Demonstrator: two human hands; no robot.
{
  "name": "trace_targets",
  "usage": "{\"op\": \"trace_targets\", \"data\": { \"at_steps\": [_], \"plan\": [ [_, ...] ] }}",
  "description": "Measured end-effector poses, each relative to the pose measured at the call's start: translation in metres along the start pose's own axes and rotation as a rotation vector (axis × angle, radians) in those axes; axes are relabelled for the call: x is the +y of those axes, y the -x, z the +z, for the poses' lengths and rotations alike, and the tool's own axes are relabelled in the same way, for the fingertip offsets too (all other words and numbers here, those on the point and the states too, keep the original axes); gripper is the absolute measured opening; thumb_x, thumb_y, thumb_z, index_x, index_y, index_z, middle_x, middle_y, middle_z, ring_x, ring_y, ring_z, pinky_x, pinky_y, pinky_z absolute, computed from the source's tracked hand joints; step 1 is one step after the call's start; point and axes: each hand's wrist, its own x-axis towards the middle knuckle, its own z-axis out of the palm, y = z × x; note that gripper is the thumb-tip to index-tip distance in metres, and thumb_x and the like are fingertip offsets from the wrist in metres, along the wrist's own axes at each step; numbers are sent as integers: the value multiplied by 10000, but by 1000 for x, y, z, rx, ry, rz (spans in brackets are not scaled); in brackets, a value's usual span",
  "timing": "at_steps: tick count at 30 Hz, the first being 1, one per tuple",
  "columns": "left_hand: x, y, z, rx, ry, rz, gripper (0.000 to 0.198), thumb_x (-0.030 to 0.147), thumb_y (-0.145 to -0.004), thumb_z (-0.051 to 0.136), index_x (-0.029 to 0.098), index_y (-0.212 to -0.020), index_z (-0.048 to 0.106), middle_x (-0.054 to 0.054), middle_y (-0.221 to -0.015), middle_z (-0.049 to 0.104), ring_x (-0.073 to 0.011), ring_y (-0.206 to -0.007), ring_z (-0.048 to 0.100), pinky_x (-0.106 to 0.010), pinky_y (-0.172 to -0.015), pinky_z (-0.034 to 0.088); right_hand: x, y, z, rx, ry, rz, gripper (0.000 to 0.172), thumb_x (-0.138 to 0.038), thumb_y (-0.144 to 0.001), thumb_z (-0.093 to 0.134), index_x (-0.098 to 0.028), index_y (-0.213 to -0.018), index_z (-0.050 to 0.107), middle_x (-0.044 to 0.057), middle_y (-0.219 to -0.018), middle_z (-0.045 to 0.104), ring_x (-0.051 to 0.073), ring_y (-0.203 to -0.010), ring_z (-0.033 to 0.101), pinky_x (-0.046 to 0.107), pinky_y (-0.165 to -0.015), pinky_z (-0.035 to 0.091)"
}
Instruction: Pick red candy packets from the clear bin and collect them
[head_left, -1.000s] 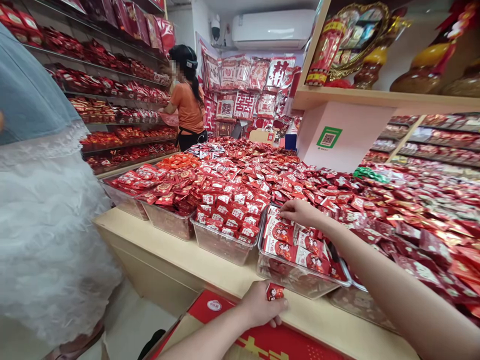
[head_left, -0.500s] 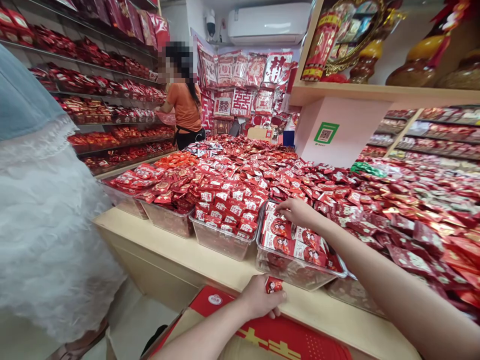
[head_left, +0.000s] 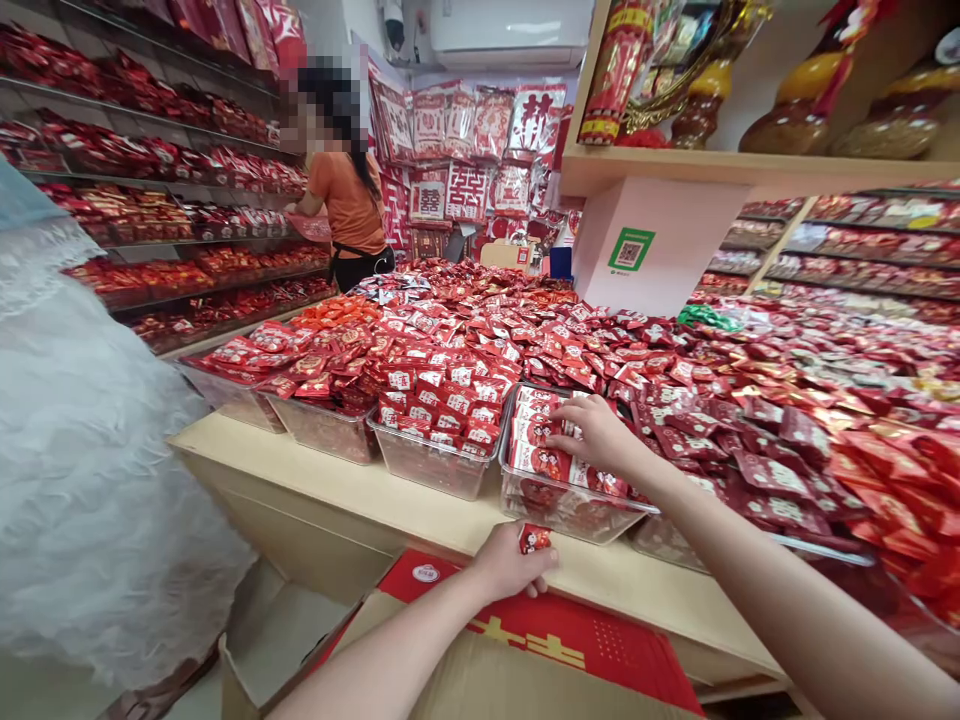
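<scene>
My left hand (head_left: 504,567) is closed around a small red packet (head_left: 535,540) with a printed cartoon figure, just in front of the counter edge. Over the clear plastic bin (head_left: 566,518) my right hand (head_left: 598,436) reaches in from the right. Its fingers are parted and rest on or just above red-and-white packets (head_left: 536,462) stacked in rows. I cannot see anything held in it. The packets under its palm are hidden.
More clear bins (head_left: 429,462) of red packets line the counter (head_left: 352,490). A red-and-tan carton (head_left: 585,640) lies below my forearms. A person in an orange top (head_left: 349,200) stands at the left shelves; someone in a white skirt (head_left: 112,470) is close on my left. A wooden shelf (head_left: 750,172) overhangs the right.
My right hand has moved nearer over the bin, its fingers now lower on the packets and more spread. The left hand keeps its packet. The view has shifted slightly.
</scene>
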Motion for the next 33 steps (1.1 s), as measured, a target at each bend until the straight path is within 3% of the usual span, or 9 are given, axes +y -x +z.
{"op": "trace_targets", "data": {
  "at_steps": [8,13,18,23,29,33],
  "plan": [
    [-9,-4,-1,9,30,24,273,379,-647,555,152,-771,468,26,-554,513,-118,-443,550,-196,-364,417,-1,-4,0,-27,84,-34,232,-354,-745,512,-166,-798,636,92,-854,606,204,-835,500,318,-769,317],
    [-11,-4,-1,4,29,33,258,366,-658,545,152,-777,463,31,-558,510,-114,-441,549,-191,-360,416,-9,-21,2,-7,69,31,299,-352,-806,415,-151,-883,623,97,-854,618,188,-819,517,302,-755,319],
    [-9,-4,-1,-4,29,3,253,353,-657,549,146,-777,469,30,-541,509,-109,-437,544,-180,-355,410,-9,-36,8,-90,-5,-58,296,-287,-838,359,-181,-887,631,59,-879,640,152,-805,531,279,-764,313],
    [-9,-4,-1,4,35,-1,246,344,-654,553,146,-776,473,36,-527,500,-107,-425,538,-178,-347,405,7,-44,15,-84,92,57,302,-183,-791,368,-209,-956,619,50,-959,633,179,-879,512,294,-781,314],
    [-14,-5,-1,-24,67,-14,238,331,-652,555,154,-788,474,37,-518,502,-114,-432,543,-187,-354,412,18,-48,21,-130,154,117,313,-140,-737,367,-204,-824,660,57,-884,650,192,-826,521,300,-782,324],
    [-14,-7,0,-11,63,-5,238,336,-654,551,153,-783,470,37,-531,492,-114,-440,546,-186,-355,415,17,-56,20,-138,110,188,357,-136,-735,352,-199,-970,614,59,-949,637,202,-884,505,296,-767,338]
  ]
}}
